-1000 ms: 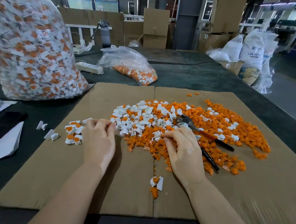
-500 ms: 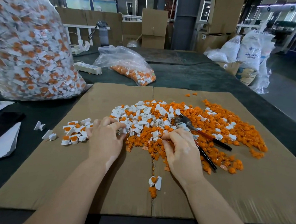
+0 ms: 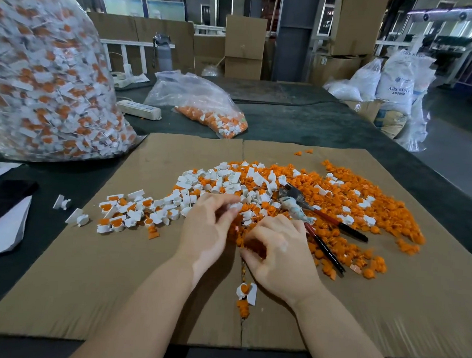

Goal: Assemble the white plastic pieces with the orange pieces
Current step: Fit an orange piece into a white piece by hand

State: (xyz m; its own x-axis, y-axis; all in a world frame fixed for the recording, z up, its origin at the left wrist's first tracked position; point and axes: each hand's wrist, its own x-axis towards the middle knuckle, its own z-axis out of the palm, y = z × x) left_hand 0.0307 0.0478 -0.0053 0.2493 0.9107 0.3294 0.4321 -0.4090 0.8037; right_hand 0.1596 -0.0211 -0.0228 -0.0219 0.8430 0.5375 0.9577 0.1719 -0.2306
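Beside the pliers (image 3: 307,210), the left hand (image 3: 207,229) pinches a white plastic piece (image 3: 234,206) from the pile; the right hand (image 3: 277,252) curls over orange pieces (image 3: 364,210), its grasp hidden; pressing them together seems next

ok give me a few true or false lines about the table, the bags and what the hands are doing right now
1. The big bag at far left holds joined white-and-orange pieces. True.
2. The pliers are held in the right hand. False: they lie on the orange pieces, beside that hand.
3. The left hand pinches a white piece. True.
4. The loose parts lie straight on the dark table. False: they lie on the cardboard sheet.
5. A power strip lies between the two bags. True.
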